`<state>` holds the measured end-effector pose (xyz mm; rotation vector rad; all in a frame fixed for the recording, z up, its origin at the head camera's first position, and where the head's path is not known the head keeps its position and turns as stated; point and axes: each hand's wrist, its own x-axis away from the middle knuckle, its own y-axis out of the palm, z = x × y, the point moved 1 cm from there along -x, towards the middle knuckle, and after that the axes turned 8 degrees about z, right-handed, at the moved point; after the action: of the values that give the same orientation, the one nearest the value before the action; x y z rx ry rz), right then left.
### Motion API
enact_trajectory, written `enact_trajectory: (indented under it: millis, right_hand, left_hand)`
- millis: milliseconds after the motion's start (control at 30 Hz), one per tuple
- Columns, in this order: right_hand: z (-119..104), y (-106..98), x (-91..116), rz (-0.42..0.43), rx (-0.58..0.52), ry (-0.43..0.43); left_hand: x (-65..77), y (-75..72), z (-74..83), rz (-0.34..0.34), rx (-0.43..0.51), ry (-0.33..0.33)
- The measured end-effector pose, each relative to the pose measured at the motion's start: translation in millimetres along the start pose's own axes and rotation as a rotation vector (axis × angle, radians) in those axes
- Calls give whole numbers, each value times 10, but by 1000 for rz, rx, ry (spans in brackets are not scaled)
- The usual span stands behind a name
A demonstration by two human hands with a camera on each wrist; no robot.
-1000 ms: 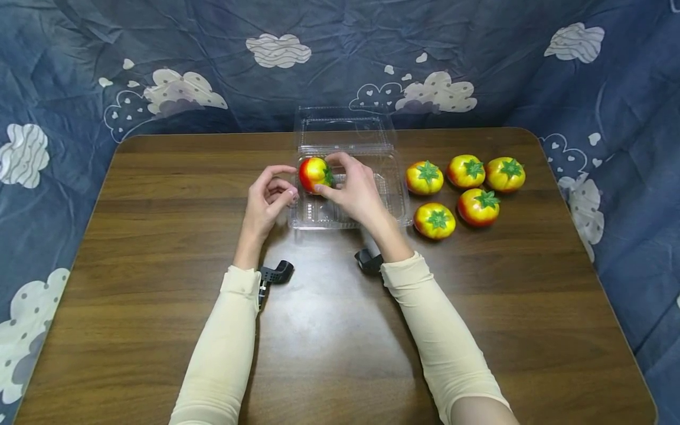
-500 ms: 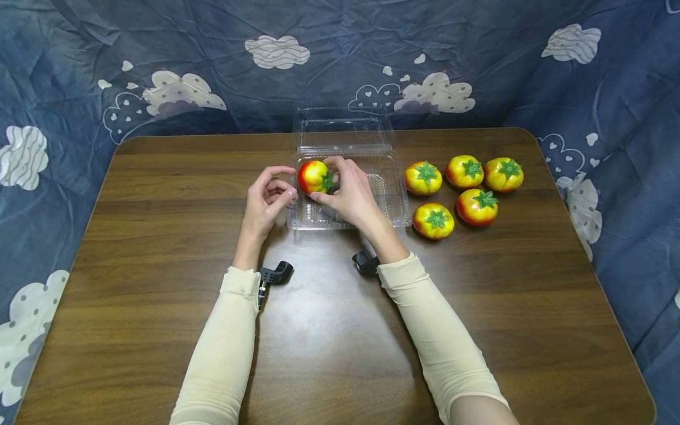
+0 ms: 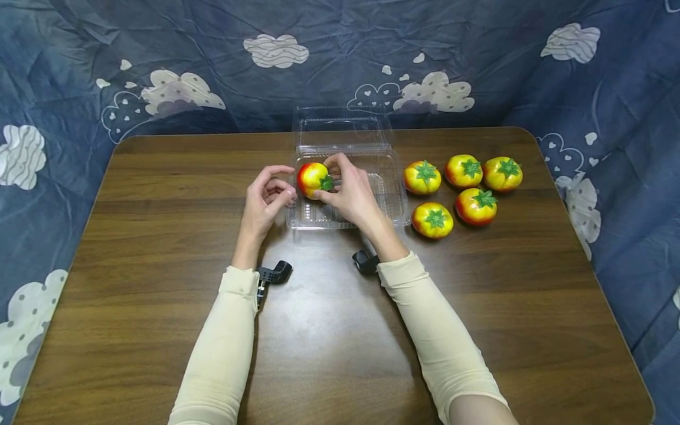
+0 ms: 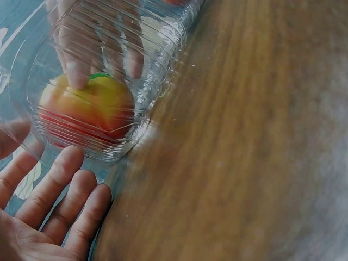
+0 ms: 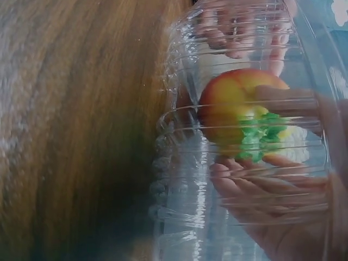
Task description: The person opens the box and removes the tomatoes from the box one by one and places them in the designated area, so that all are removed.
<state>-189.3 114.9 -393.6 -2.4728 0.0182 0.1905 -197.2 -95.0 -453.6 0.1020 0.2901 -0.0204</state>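
Note:
A clear plastic clamshell container (image 3: pixel 363 219) lies at the back middle of the table with its lid raised behind it. Inside its left part is a glossy red-yellow tomato (image 3: pixel 312 180), green leaves facing right. My right hand (image 3: pixel 353 192) reaches into the container and holds this tomato from the right, thumb and fingers against it. Seen through the ribbed wall in the right wrist view, a finger lies over the tomato (image 5: pixel 231 103). My left hand (image 3: pixel 262 200) is at the container's left edge, fingers loosely bent with nothing held; whether they touch the wall I cannot tell.
Several similar tomatoes (image 3: pixel 476 206) sit on the table to the right of the container. The wooden table (image 3: pixel 324 342) ends at a blue cloud-patterned curtain (image 3: pixel 223 35) at the back. A black wrist camera (image 3: pixel 275 272) juts out from the left sleeve.
The tomato in the container has turned slightly, its leaves now lower and nearer the front, and it sits a little further forward. The left hand stays nearly still.

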Motion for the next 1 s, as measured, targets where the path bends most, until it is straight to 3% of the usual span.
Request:
enact_trajectory:
  millis: [267, 633, 1000]
  right_hand:
    - [-4, 19, 2, -31, 14, -15]
    - [17, 16, -12, -14, 38, -40]
    - [26, -42, 13, 25, 114, -126]
  left_hand:
    - [21, -10, 4, -1, -2, 8]
    - [-12, -9, -3, -11, -10, 18]
    - [8, -25, -7, -8, -23, 15]
